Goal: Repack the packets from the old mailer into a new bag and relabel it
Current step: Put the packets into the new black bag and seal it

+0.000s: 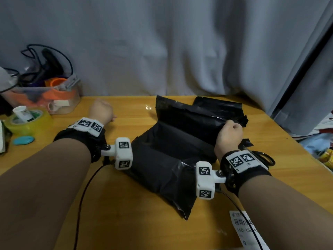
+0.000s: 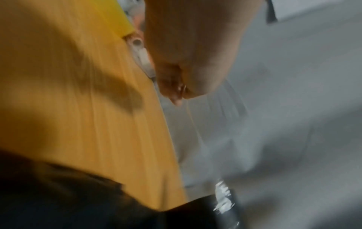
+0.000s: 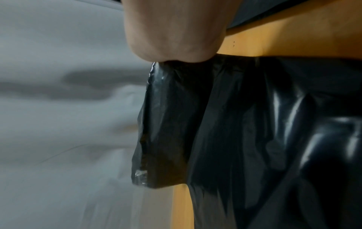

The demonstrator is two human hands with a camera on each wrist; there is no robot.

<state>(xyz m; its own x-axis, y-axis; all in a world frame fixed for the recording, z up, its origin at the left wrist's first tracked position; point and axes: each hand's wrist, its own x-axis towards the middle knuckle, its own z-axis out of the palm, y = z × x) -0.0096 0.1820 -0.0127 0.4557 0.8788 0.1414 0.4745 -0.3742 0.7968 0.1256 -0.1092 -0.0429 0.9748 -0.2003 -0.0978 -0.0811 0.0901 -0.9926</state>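
A filled black bag (image 1: 162,168) lies in the middle of the wooden table (image 1: 126,222), its flap (image 1: 189,120) raised at the far end. My right hand (image 1: 229,131) grips the flap's right end; in the right wrist view the black flap (image 3: 176,124) hangs from the curled fingers (image 3: 172,51). My left hand (image 1: 102,110) is off to the left of the bag, fingers curled. In the blurred left wrist view its fingertips (image 2: 176,94) pinch what looks like a thin clear strip (image 2: 195,131) running to the flap's corner (image 2: 223,196). A torn black mailer (image 1: 218,105) lies behind the bag.
A white shipping label (image 1: 246,230) lies at the near right edge. Black-handled scissors (image 1: 264,157) rest right of my right wrist. At the left stand a yellow tape roll (image 1: 27,121), a blue object (image 1: 23,140) and a clear box (image 1: 45,94) of odds and ends. A grey curtain (image 1: 162,51) hangs behind.
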